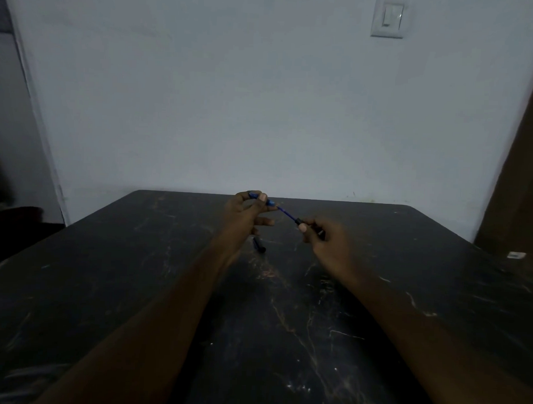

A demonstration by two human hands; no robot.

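Note:
Above the far half of a dark marble table [285,323], my left hand [243,216] pinches a blue pen part [269,202] between thumb and fingers. A thin blue refill [286,213] runs from it down to the right into a dark pen barrel [297,221], which my right hand [327,240] grips. A dark pen cap or piece [259,245] lies on the table just below my left hand. The light is dim and the small parts are hard to make out.
A pale wall stands right behind the table's far edge [274,196], with a light switch [389,17] high on it. A brown door or panel [526,180] is at the right. A small white object [516,255] sits at the table's right edge.

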